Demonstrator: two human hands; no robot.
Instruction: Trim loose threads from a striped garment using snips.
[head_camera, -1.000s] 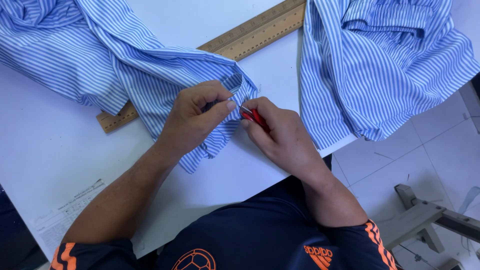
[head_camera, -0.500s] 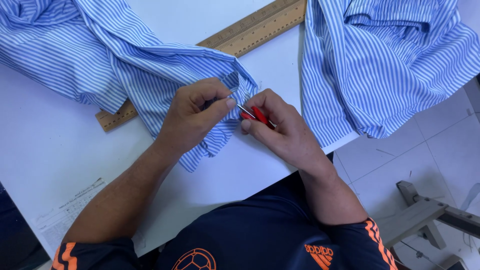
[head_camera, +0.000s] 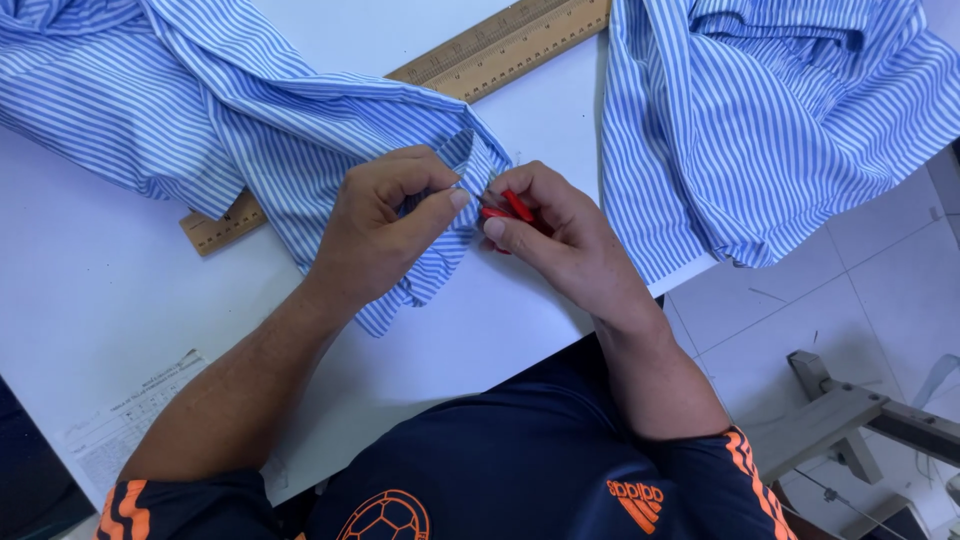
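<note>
A soft blue-and-white striped shirt (head_camera: 230, 130) lay rumpled over the white desk (head_camera: 90, 300), covering a flat wooden ruler (head_camera: 500, 50). The left hand (head_camera: 385, 230) pinched its folded edge near the desk's front edge. The right hand (head_camera: 560, 235) gripped a small red tool (head_camera: 515, 208) against that edge. A second striped cloth (head_camera: 770, 120) draped over the desk's right edge.

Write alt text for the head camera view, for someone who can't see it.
Left hand pinches a blue striped fabric edge while the right hand holds a small red tool against it, over a white table. A wooden ruler lies partly under the cloth.
</note>
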